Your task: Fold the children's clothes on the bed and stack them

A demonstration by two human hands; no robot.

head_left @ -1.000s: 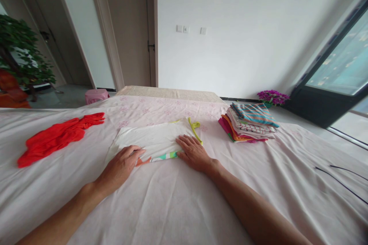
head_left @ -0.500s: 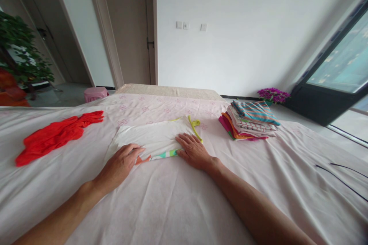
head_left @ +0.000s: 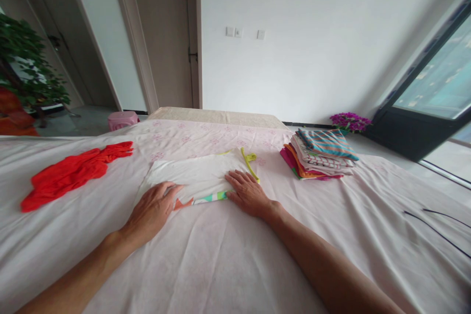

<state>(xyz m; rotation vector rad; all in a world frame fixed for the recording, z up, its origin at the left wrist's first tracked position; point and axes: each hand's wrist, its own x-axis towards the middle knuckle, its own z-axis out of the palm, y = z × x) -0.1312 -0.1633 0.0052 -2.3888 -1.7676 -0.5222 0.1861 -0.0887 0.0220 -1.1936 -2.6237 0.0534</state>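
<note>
2 hands [head_left: 154,206] [head_left: 247,194] @ garment [head_left: 196,172], nr edge

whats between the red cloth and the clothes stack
In the head view, a white garment on the pale sheet, under the left hand and right hand.

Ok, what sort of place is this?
Probably a room in a home; which one is unclear. A pale pink flower-printed cloth sheet is spread wide, a stack of multicoloured folded fabric sits on it, and a flat brown door stands beyond.

pass: between red cloth [head_left: 71,175] and white garment [head_left: 195,174] | obstacle: folded stack [head_left: 320,156]
</note>
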